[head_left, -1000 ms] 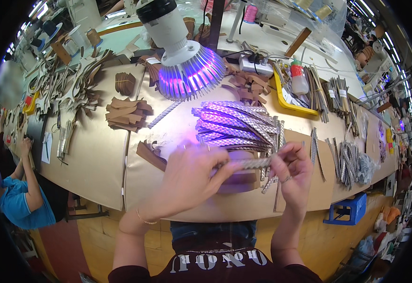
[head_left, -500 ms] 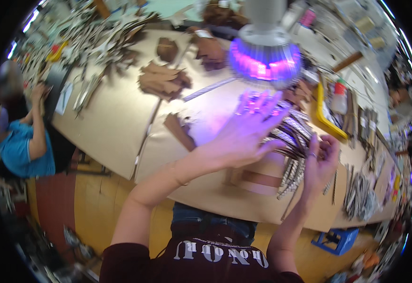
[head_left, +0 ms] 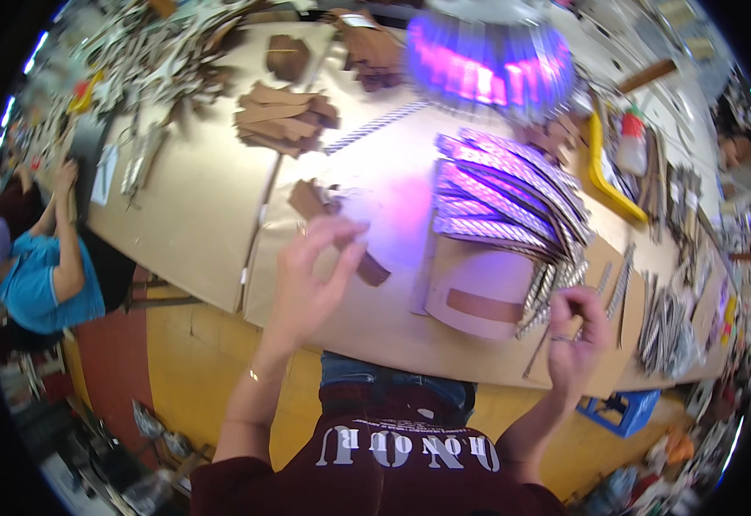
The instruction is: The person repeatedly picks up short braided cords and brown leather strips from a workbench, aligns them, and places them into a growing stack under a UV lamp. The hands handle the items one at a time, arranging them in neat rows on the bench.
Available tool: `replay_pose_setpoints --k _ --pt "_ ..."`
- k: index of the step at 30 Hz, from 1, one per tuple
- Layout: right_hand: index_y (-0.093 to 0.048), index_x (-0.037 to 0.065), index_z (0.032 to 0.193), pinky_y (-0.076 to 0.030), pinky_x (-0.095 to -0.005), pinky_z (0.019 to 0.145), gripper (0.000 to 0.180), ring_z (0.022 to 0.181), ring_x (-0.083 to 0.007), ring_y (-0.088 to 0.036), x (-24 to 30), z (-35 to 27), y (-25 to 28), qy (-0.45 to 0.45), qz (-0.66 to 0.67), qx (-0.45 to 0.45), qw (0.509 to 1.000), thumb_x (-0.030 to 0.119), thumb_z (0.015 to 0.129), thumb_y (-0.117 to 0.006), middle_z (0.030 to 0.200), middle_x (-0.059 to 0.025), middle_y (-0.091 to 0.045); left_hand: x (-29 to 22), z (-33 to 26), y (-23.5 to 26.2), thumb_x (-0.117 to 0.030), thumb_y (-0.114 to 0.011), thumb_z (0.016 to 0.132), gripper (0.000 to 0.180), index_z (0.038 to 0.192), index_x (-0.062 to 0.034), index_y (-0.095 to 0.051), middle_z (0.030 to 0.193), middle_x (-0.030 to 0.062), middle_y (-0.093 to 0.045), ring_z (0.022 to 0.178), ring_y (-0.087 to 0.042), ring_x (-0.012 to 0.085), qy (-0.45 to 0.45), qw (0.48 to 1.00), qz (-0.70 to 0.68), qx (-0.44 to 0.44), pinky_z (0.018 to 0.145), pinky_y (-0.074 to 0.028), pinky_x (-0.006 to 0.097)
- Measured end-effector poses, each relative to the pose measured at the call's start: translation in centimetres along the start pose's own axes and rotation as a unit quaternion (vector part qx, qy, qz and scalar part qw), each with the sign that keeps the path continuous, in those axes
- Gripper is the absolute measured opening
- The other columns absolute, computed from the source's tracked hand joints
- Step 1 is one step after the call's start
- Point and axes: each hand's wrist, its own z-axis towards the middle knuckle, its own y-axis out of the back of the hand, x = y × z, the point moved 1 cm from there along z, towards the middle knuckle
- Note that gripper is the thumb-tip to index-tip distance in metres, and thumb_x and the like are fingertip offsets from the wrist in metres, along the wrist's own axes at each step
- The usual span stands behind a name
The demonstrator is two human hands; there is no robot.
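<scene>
A fan of braided metallic strips (head_left: 500,199), lit purple and pink, lies across a curved cardboard piece (head_left: 477,268). Their tail ends hang over its right side. Near those ends is my right hand (head_left: 576,337), its fingers curled in; what is in them, if anything, is hidden. My left hand (head_left: 313,273) is over the table at left of the cardboard, thumb and fingers apart, holding nothing I can see. Just beyond its fingers lie small brown leather-like strips (head_left: 308,198), partly covered by the hand. A flat brown strip (head_left: 484,305) rests on the cardboard's near part.
A glowing lamp (head_left: 489,64) hangs over the far side. Brown strip stacks (head_left: 285,119) lie at far left. To the right are a yellow angled bar (head_left: 603,176), a red-capped bottle (head_left: 632,144) and bundled strips (head_left: 661,335). A person in blue (head_left: 49,279) works at left.
My left hand has left the braided strips and moved left and nearer, to the brown strips. My right hand has drawn back from the strips' right end and curled its fingers.
</scene>
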Motion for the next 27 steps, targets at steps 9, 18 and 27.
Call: replay_pose_setpoints --k 9,18,27 --pt "-0.066 0.0 0.088 -0.042 -0.0288 0.058 0.015 0.062 -0.0124 -0.052 -5.0 -1.2 3.3 -0.16 -0.108 -0.099 0.976 0.013 0.085 -0.071 0.075 -0.0054 -0.063 -4.5 -4.0 -7.6 -0.032 -0.067 0.089 0.043 0.123 -0.0069 -0.063 0.135 0.0224 -0.052 0.124 -0.049 0.0404 -0.198 0.974 0.072 0.085 0.102 -0.038 0.047" --pt "-0.066 0.001 0.091 -0.046 -0.0329 0.059 0.017 0.06 -0.0191 -0.056 -10.1 -2.6 5.7 -0.257 -0.145 -0.143 0.945 0.017 0.087 -0.069 0.079 -0.0094 -0.065 -6.3 -5.3 -10.9 -0.053 -0.055 0.091 0.068 0.138 -0.0049 -0.048 0.149 0.0215 -0.036 0.138 -0.031 0.0408 -0.287 0.909 0.229 0.197 0.111 -0.025 0.055" --pt "-0.066 0.002 0.093 -0.05 -0.0369 0.066 0.019 0.072 -0.0249 -0.064 -10.0 -1.3 6.4 -0.268 -0.154 -0.139 0.941 0.021 0.09 -0.065 0.085 -0.0112 -0.066 -7.0 -3.8 -11.2 -0.052 -0.057 0.09 0.072 0.139 -0.0019 -0.044 0.152 0.0247 -0.029 0.139 -0.024 0.048 -0.236 0.897 0.286 0.239 0.109 -0.012 0.067"
